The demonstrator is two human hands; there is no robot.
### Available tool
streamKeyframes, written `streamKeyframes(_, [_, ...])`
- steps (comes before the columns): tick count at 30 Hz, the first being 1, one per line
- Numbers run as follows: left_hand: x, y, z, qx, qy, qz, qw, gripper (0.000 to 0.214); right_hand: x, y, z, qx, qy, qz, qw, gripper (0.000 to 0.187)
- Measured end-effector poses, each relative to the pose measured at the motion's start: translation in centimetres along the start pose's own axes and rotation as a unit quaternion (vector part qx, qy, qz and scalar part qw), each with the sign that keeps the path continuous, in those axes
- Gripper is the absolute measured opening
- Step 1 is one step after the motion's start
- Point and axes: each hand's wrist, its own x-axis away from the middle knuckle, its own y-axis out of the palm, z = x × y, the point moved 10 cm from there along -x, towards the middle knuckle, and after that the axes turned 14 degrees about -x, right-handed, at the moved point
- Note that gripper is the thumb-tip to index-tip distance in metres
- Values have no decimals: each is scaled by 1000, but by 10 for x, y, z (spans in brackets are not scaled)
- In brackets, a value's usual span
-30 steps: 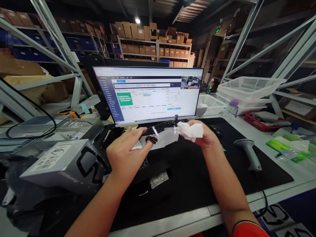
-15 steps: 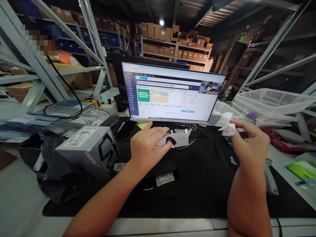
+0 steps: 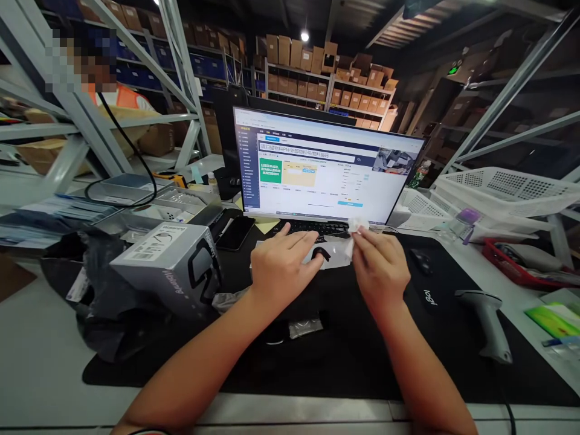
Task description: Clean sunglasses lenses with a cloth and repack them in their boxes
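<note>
In the middle of the desk, my left hand steadies a clear, lens-like plastic piece, its fingers stretched across the top and its thumb by a black fitting on it. Part of the piece is hidden beneath the hand. A crumpled white tissue is pinched in my right hand, which has its fingertips at the right end of the clear piece. Nearer to me, a small silvery packet lies on the black desk mat.
A monitor stands behind the keyboard. To the left are a grey printed box, a black bag and a phone. A barcode scanner, mouse, red tray and white baskets are right.
My right hand has moved left with the tissue, from above the mouse to the clear piece. My left hand stays at the piece. The view has shifted slightly.
</note>
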Motion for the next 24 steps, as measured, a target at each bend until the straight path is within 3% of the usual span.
streamKeyframes(2, [-1, -2, 1, 8, -1, 0, 1000, 16, 0, -3, 0, -15, 10, 7, 1000, 41])
streamKeyframes(7, [-1, 2, 0, 35, 1, -9, 999, 12, 10, 18, -21, -109, -33, -60, 992, 47])
streamKeyframes(13, [-1, 2, -6, 22, -22, -4, 1000, 18, -6, -26, 65, -51, 127, 53, 989, 22])
streamKeyframes(15, [-3, 2, -4, 31, -6, -20, 999, 17, -7, -40, 76, -69, 156, 84, 982, 19])
streamKeyframes(17, [-6, 2, 1, 36, 22, -42, 998, 17, -8, -47, 68, -97, 160, 100, 977, 19])
streamKeyframes(20, [-6, 2, 10, 47, 65, -70, 994, 18, -9, -36, 45, -158, 160, 57, 973, 20])
streamKeyframes(24, [-4, 2, 17, 64, 94, -97, 989, 18, -4, -3, 35, -270, 205, -98, 936, 16])
